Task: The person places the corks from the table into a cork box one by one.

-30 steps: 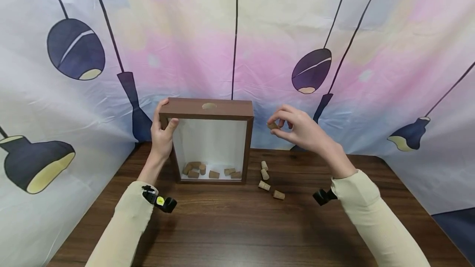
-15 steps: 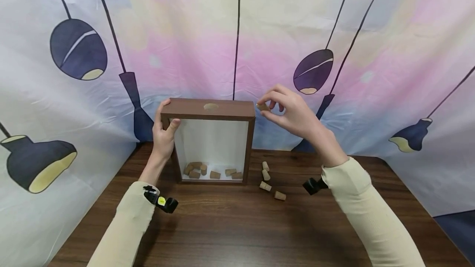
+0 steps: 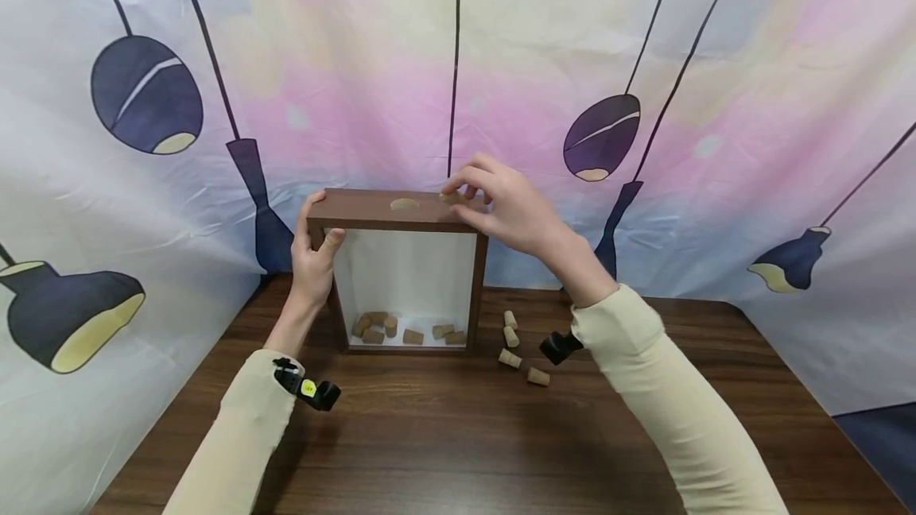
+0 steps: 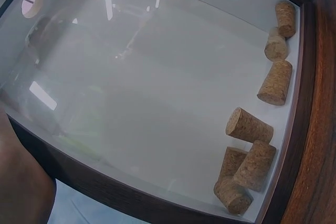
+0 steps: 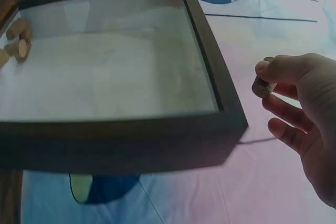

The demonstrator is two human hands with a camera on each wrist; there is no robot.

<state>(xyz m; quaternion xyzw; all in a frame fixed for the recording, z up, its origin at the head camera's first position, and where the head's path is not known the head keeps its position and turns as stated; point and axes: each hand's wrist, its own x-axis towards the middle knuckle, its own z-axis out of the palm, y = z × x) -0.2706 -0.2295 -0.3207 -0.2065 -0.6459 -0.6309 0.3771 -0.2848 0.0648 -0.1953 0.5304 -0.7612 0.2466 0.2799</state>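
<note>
A brown-framed shadow box (image 3: 397, 215) with a clear front stands upright on the table, an oval hole (image 3: 404, 204) in its top. Several cork stoppers (image 4: 275, 82) lie along its bottom inside. My left hand (image 3: 312, 265) grips the box's upper left corner, thumb on the front edge. Above the right part of the box's top, my right hand (image 3: 504, 205) pinches a cork stopper (image 5: 263, 84) between thumb and fingertips, to the right of the hole. In the right wrist view that cork is apart from the frame.
Several loose corks (image 3: 510, 358) lie on the dark wooden table (image 3: 429, 435) to the right of the box. Behind the table hangs a cloth backdrop (image 3: 358, 86) printed with lamps. A small black camera sits on each wrist.
My right hand has moved left with the pinched cork, rising at first, from beside the box to over its top. The left hand and the box have stayed put.
</note>
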